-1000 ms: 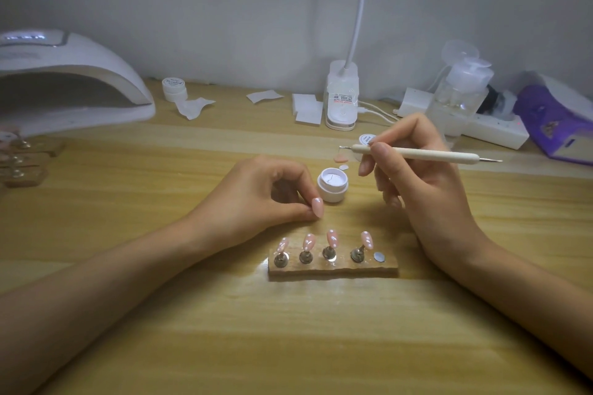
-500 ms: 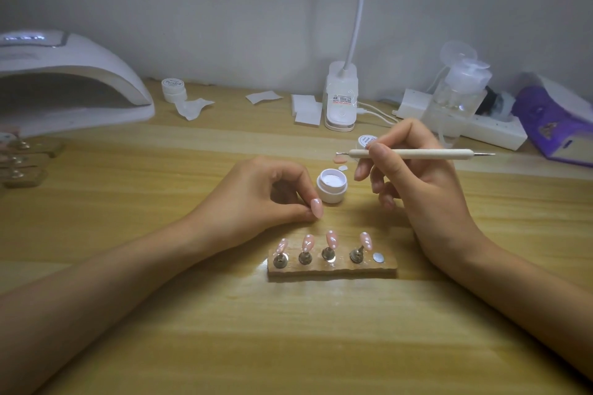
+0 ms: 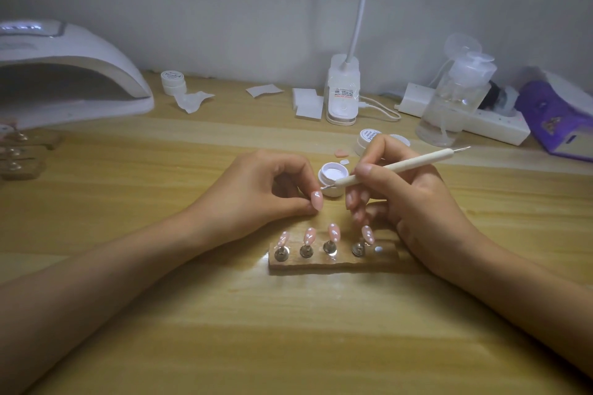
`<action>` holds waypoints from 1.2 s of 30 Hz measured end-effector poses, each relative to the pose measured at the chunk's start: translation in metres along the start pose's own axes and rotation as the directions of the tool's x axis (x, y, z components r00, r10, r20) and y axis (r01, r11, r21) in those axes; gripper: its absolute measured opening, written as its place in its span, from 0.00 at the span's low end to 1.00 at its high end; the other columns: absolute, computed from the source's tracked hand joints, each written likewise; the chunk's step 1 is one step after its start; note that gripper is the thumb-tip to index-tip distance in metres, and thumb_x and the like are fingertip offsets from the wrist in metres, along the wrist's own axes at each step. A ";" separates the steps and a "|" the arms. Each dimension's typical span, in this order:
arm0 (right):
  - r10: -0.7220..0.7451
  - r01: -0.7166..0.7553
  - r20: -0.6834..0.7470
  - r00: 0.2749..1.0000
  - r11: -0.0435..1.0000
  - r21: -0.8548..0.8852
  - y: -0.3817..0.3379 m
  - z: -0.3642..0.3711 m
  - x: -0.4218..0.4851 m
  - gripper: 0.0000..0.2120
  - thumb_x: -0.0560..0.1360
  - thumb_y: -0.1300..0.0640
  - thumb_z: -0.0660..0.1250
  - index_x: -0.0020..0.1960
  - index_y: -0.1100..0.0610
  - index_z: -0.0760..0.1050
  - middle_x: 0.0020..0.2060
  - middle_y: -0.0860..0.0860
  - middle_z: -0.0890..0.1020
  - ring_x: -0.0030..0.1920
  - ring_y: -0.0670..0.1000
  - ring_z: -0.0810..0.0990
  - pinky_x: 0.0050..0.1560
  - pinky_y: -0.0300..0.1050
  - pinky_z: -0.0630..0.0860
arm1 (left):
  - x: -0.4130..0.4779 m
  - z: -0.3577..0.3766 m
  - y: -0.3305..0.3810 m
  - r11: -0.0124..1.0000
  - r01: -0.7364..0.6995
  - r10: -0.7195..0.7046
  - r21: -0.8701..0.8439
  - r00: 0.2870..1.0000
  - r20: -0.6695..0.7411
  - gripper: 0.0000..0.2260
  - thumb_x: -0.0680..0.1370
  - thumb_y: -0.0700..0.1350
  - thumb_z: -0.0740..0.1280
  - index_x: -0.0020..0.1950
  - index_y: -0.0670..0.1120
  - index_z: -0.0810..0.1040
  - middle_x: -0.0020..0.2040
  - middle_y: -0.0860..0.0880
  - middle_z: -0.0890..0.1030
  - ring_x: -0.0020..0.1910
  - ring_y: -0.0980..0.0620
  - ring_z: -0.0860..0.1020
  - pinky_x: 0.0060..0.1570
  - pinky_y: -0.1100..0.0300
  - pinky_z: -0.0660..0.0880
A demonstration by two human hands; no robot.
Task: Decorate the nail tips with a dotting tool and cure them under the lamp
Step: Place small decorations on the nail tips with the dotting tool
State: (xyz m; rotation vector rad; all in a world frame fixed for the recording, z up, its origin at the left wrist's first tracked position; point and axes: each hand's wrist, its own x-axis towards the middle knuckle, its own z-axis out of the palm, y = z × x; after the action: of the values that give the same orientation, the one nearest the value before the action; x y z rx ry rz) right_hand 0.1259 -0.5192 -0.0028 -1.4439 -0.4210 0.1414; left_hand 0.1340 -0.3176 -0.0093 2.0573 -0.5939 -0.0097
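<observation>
Dotting one loose tip.
Left hand (image 3: 263, 189) pinched nail tip (image 3: 317, 199) steady; right hand (image 3: 394, 199) gripped dotting tool (image 3: 398, 166) pen-fashion, point apparently touching it. Open gel pot (image 3: 333, 177) just beyond, likely for reloading.

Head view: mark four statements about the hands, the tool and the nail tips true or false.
1. The left hand pinches a pink oval nail tip. True.
2. The right hand holds the slim cream dotting tool, tip toward that nail tip. True.
3. The brown wooden holder carries five nail tips. False: four dotted tips, one spot bare.
4. The small round white pot beside the tool is lidded. False: it stands open.
</observation>
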 end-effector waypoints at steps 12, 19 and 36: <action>0.018 -0.018 0.003 1.000 0.998 -0.055 0.005 -0.003 0.003 0.08 0.75 0.57 0.69 0.40 0.57 0.71 0.31 0.57 0.81 0.29 0.52 0.79 0.30 0.41 0.77 | 0.001 0.000 -0.002 1.000 -0.012 0.012 0.002 1.000 0.005 0.07 0.72 0.38 0.76 0.39 0.49 0.82 0.36 0.59 0.83 0.35 0.62 0.79 0.38 0.72 0.71; 0.025 -0.025 0.002 1.000 0.997 -0.073 0.006 -0.003 0.002 0.07 0.74 0.57 0.67 0.42 0.58 0.71 0.31 0.57 0.81 0.29 0.52 0.80 0.30 0.41 0.77 | 0.000 0.000 -0.003 1.000 -0.016 0.016 -0.001 1.000 0.002 0.06 0.71 0.40 0.76 0.39 0.49 0.81 0.37 0.58 0.84 0.35 0.63 0.79 0.39 0.72 0.72; 0.022 -0.022 0.002 1.000 0.998 -0.061 0.004 -0.003 0.002 0.07 0.75 0.57 0.67 0.39 0.54 0.73 0.31 0.56 0.81 0.29 0.52 0.80 0.30 0.40 0.77 | 0.001 0.000 -0.003 1.000 -0.013 0.013 0.005 1.000 -0.002 0.08 0.71 0.39 0.76 0.39 0.51 0.81 0.37 0.59 0.84 0.36 0.63 0.80 0.39 0.73 0.71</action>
State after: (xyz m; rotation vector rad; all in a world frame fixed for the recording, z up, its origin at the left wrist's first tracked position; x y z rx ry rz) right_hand 0.1294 -0.5205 -0.0068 -1.5088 -0.4145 0.1496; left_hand 0.1361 -0.3167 -0.0119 2.0583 -0.6069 0.0019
